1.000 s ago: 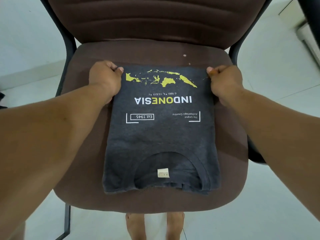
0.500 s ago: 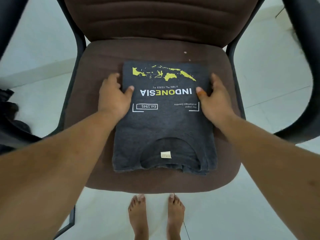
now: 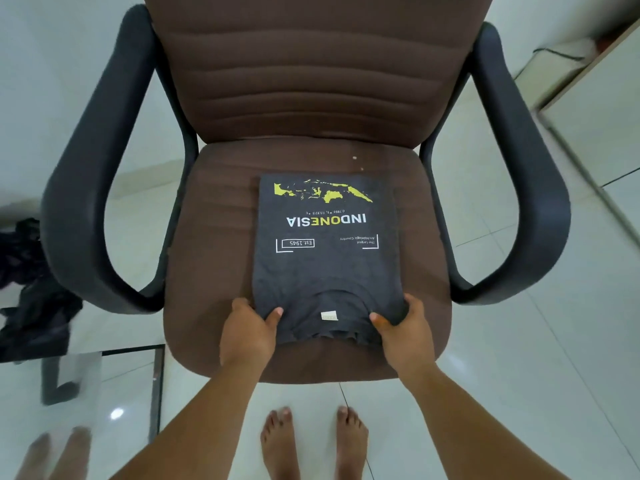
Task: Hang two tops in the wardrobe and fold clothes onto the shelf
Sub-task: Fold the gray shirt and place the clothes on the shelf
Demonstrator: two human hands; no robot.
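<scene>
A dark grey T-shirt with a yellow map print and the word INDONESIA lies folded into a narrow rectangle on the brown seat of an office chair. Its collar end with a small white label faces me. My left hand grips the near left corner, thumb on top of the cloth. The near right corner is held the same way by my right hand. The cloth bunches slightly between both thumbs.
The chair has a tall brown backrest and two black armrests curving out at either side. A heap of dark clothes lies on the white tiled floor at the left. My bare feet stand just before the seat's front edge.
Both hands slid from the far corners of the shirt, over its middle, back to the near collar end and now grip it. The camera pulled back and up.
</scene>
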